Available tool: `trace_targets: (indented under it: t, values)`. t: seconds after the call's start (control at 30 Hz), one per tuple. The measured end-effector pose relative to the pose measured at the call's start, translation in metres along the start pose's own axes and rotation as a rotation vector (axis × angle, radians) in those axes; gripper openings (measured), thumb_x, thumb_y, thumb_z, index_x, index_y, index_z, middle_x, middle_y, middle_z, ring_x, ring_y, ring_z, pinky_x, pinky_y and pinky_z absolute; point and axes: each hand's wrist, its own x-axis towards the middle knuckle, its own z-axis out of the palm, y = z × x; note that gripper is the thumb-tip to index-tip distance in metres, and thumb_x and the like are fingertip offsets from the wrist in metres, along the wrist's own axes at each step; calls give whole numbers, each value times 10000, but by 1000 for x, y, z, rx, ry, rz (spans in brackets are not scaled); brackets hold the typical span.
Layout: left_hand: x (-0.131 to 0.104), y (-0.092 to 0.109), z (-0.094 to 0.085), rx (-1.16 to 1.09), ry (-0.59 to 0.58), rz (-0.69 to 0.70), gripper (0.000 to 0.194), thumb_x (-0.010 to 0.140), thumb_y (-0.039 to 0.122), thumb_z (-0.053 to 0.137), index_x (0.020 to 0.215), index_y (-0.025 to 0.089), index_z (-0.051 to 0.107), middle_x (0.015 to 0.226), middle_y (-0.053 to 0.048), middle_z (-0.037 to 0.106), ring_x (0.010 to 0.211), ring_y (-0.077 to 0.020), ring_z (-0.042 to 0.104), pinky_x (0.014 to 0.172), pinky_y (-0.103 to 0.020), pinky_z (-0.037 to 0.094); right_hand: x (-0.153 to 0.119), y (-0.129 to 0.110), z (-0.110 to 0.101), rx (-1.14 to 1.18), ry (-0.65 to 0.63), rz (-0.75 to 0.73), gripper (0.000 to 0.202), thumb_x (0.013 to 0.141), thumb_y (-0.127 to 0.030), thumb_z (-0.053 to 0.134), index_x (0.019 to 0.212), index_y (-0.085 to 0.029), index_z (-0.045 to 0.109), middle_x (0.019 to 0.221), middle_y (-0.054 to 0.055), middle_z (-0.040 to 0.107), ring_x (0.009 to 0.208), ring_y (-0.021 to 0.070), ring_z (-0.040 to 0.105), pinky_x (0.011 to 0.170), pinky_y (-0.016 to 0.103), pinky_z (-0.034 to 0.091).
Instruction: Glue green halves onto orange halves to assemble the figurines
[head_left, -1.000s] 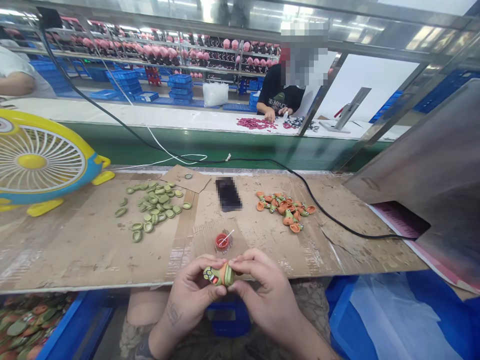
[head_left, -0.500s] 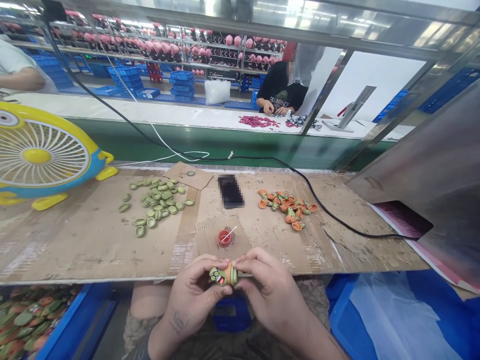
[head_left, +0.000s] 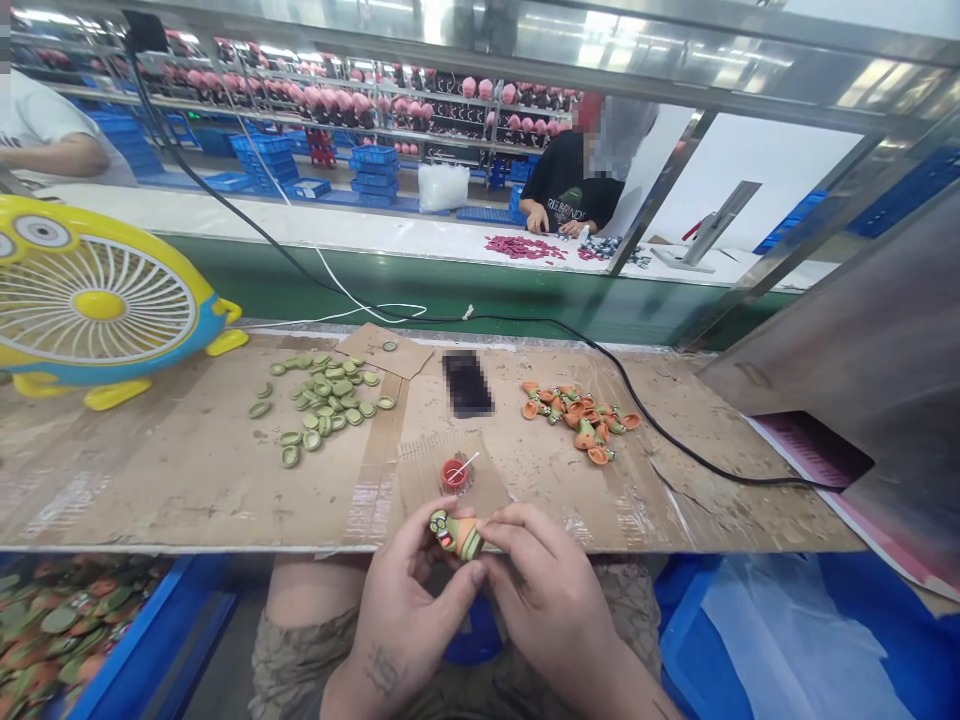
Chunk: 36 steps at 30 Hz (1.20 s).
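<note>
A small green and orange toy figure [head_left: 457, 534], with big eyes and an open red mouth, is held between my hands just past the table's front edge. My left hand [head_left: 420, 590] grips it from the left, thumb beneath. The fingertips of my right hand [head_left: 544, 575] pinch its green base from the right. Beyond them a small red cup [head_left: 454, 474] with a white stick in it rests on a cardboard piece. Green oval parts [head_left: 330, 390] lie scattered to the left. To the right is a pile of orange and green figure parts [head_left: 581, 415].
A dark phone [head_left: 468, 383] lies mid-table. A yellow and blue fan [head_left: 112, 300] stands at left, and a black cable [head_left: 622, 370] crosses the cardboard. Blue bins hold figures [head_left: 67, 620] at lower left and plastic sheeting [head_left: 795, 640] at lower right. A co-worker [head_left: 574, 185] sits opposite.
The toy figure has tilted, its head end now higher. My left hand has shifted its hold, with the thumb moved along to the base. The whole view has shifted slightly.
</note>
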Motion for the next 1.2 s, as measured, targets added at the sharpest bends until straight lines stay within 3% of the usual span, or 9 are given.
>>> trace_targets:
  t: [0.17, 0.47, 0.67, 0.83, 1.07, 1.2]
  values:
    - [-3, -1, 0, -57, 4, -27, 594, 808, 370, 823, 1323, 160, 614, 1206, -138, 776, 1102, -281, 755, 952, -354, 641, -5, -1, -2, -45, 4, -63, 202, 979, -80, 589, 1150, -172, 648, 979, 91, 679, 884, 214, 668, 772, 340, 593]
    - [-7, 23, 8, -103, -28, -30, 497, 770, 298, 849, 1202, 170, 640, 1113, -137, 808, 1037, -265, 782, 911, -321, 652, -16, -7, -5, -83, 60, -140, 294, 970, -47, 582, 1231, -176, 623, 1032, 119, 695, 919, 231, 673, 799, 359, 597]
    - [-10, 29, 11, -234, -116, 19, 410, 789, 286, 867, 1151, 196, 697, 1144, -122, 812, 1023, -224, 788, 876, -245, 646, -20, -10, -13, 68, 88, 39, 308, 934, -65, 603, 1205, -206, 642, 1139, 105, 671, 1062, 219, 677, 934, 327, 584]
    - [-12, 29, 8, -142, -143, 76, 266, 800, 244, 856, 1056, 224, 786, 1053, -80, 842, 917, -209, 808, 797, -217, 658, -24, -11, -22, 202, 119, 89, 296, 904, -63, 662, 1152, -225, 677, 1077, 67, 677, 1001, 184, 691, 878, 274, 588]
    - [-9, 27, 2, 28, -121, 167, 292, 740, 262, 896, 1025, 245, 837, 921, -56, 838, 787, -208, 794, 694, -217, 665, -23, -11, -26, 178, 54, 1, 326, 939, -24, 607, 1205, -203, 666, 1073, 90, 681, 992, 180, 683, 871, 279, 591]
    - [-8, 23, -2, 44, -97, 182, 279, 741, 265, 896, 1014, 252, 840, 942, -58, 844, 829, -215, 800, 734, -218, 661, -20, -10, -26, 206, 56, 1, 350, 924, -8, 606, 1200, -207, 687, 1045, 88, 684, 974, 183, 689, 845, 284, 598]
